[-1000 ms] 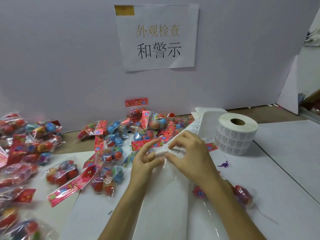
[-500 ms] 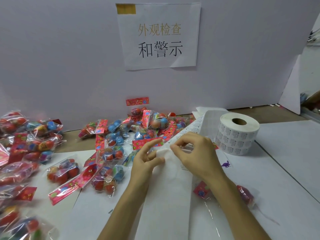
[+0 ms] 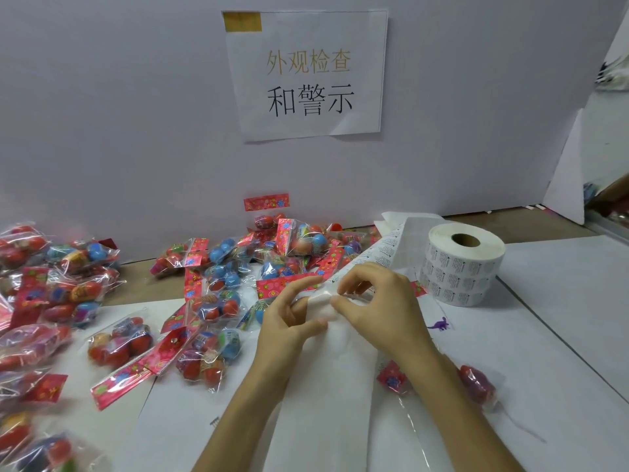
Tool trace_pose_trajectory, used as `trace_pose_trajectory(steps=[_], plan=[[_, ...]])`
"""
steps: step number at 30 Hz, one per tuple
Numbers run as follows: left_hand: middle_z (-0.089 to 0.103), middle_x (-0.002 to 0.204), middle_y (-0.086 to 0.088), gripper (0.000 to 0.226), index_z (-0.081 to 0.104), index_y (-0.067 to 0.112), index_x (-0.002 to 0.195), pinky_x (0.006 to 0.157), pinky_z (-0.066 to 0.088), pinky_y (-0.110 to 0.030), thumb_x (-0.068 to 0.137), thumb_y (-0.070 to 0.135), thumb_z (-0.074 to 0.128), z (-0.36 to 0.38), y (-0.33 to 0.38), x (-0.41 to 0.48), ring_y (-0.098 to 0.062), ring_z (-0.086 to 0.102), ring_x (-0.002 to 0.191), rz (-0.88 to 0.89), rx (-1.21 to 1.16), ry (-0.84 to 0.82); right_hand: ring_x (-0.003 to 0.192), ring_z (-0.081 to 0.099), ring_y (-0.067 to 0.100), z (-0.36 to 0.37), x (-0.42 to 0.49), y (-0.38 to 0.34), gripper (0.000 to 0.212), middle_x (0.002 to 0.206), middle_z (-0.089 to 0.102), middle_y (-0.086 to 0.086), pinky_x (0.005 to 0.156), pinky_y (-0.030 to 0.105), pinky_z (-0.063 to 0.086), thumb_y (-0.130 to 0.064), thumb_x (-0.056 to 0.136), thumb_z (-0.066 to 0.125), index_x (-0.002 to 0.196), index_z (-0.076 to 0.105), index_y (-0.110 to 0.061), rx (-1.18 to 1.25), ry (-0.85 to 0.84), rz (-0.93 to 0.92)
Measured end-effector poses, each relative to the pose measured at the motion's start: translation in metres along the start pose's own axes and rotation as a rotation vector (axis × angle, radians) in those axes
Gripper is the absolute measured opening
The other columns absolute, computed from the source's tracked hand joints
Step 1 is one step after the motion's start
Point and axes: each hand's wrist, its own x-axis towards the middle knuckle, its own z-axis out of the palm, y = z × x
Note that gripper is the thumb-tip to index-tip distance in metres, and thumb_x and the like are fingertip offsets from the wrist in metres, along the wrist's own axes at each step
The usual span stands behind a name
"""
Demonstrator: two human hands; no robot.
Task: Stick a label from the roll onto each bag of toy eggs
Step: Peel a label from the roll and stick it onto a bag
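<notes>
Both hands, left hand (image 3: pixel 289 321) and right hand (image 3: pixel 381 301), pinch the white paper label strip (image 3: pixel 326 369) with fingers pressed together, just left of the white cylindrical label roll (image 3: pixel 463 264) (standing on end). Clear bags of coloured toy eggs (image 3: pixel 218 301) lie farther left on the bench (image 3: pixel 561 335).

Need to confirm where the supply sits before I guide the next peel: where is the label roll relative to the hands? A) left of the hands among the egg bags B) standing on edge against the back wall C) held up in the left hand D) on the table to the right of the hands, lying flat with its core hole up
D: the label roll lies flat, core hole up, on the table right of both hands, its strip trailing to the right hand and left hand.
</notes>
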Motion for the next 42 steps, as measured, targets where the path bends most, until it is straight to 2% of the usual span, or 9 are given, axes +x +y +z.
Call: trace_pose_trajectory(steps=[3,8,12,19,24,29,32,35,42], plan=[[0.076,0.1,-0.001,0.076,0.075,0.037,0.112,0.072,0.057,-0.023,0.072,-0.027,0.061,0.002,-0.003,-0.001,-0.013,0.07,0.087,-0.005,0.013,-0.03,0.069,0.064,0.006,-0.003,0.004,0.005,0.016,0.068,0.067,-0.013,0.064,0.023,0.053,-0.02,0.086,0.074,0.072,0.068,-0.022,0.013,0.102,0.035],[0.069,0.093,-0.014,0.066,0.073,0.035,0.116,0.071,0.056,-0.024,0.064,-0.004,0.066,0.001,-0.003,-0.001,-0.019,0.068,0.083,-0.012,-0.006,-0.014,0.078,0.065,0.004,-0.008,0.005,0.007,0.012,0.079,0.067,-0.016,0.072,0.022,0.053,-0.034,0.08,0.08,0.077,0.07,-0.028,0.048,-0.037,0.012],[0.065,0.092,-0.034,0.068,0.073,0.036,0.115,0.071,0.057,-0.028,0.075,-0.018,0.065,-0.002,-0.002,0.0,-0.026,0.07,0.082,0.003,-0.023,-0.018,0.083,0.062,0.003,-0.003,0.002,0.007,0.017,0.088,0.064,-0.016,0.077,0.029,0.052,-0.037,0.073,0.085,0.08,0.07,-0.031,-0.016,-0.125,-0.008],[0.077,0.106,0.002,0.071,0.076,0.037,0.108,0.073,0.057,-0.022,0.071,-0.022,0.063,0.002,0.0,-0.001,-0.011,0.071,0.089,0.042,0.009,-0.014,0.077,0.063,0.005,-0.001,0.002,0.008,0.014,0.08,0.067,-0.018,0.068,0.024,0.053,-0.027,0.073,0.087,0.071,0.073,-0.028,0.072,-0.07,0.039],[0.074,0.115,0.008,0.069,0.076,0.038,0.11,0.076,0.057,-0.023,0.059,-0.006,0.061,0.001,-0.002,-0.001,-0.009,0.068,0.097,0.025,0.0,-0.013,0.072,0.065,0.004,-0.002,0.004,0.009,0.013,0.072,0.069,-0.014,0.065,0.021,0.052,-0.021,0.08,0.082,0.07,0.074,-0.023,0.071,-0.041,0.051],[0.074,0.12,0.0,0.056,0.074,0.034,0.115,0.087,0.058,-0.039,0.067,0.006,0.067,0.001,-0.007,0.0,-0.027,0.07,0.107,-0.067,-0.03,-0.092,0.073,0.063,-0.002,-0.012,0.008,0.011,0.014,0.067,0.067,-0.018,0.059,0.011,0.046,-0.022,0.089,0.075,0.076,0.071,-0.023,0.108,0.24,0.127],[0.067,0.096,-0.004,0.032,0.077,0.028,0.113,0.071,0.041,-0.036,0.083,0.034,0.068,0.004,-0.007,-0.003,-0.026,0.054,0.082,-0.064,0.098,-0.175,0.073,0.062,0.0,-0.016,0.008,0.008,0.009,0.071,0.065,-0.018,0.057,0.018,0.045,-0.03,0.09,0.074,0.084,0.07,-0.025,0.126,0.403,0.113],[0.034,0.047,0.006,0.051,0.081,0.018,0.101,0.05,0.036,-0.018,0.093,0.061,0.056,0.007,-0.003,-0.007,-0.012,0.031,0.046,-0.135,0.109,-0.383,0.07,0.061,0.004,-0.014,0.007,0.006,0.014,0.066,0.061,-0.018,0.055,0.021,0.046,-0.038,0.089,0.074,0.087,0.069,-0.025,0.093,0.423,0.063],[0.023,0.042,0.005,0.066,0.077,0.014,0.114,0.046,0.034,-0.022,0.096,0.069,0.045,-0.005,0.0,-0.001,-0.012,0.025,0.041,-0.235,-0.229,-0.251,0.074,0.066,0.01,-0.009,0.003,-0.006,0.025,0.078,0.07,-0.012,0.068,0.021,0.053,-0.023,0.081,0.084,0.099,0.07,-0.032,0.278,0.105,-0.06]])
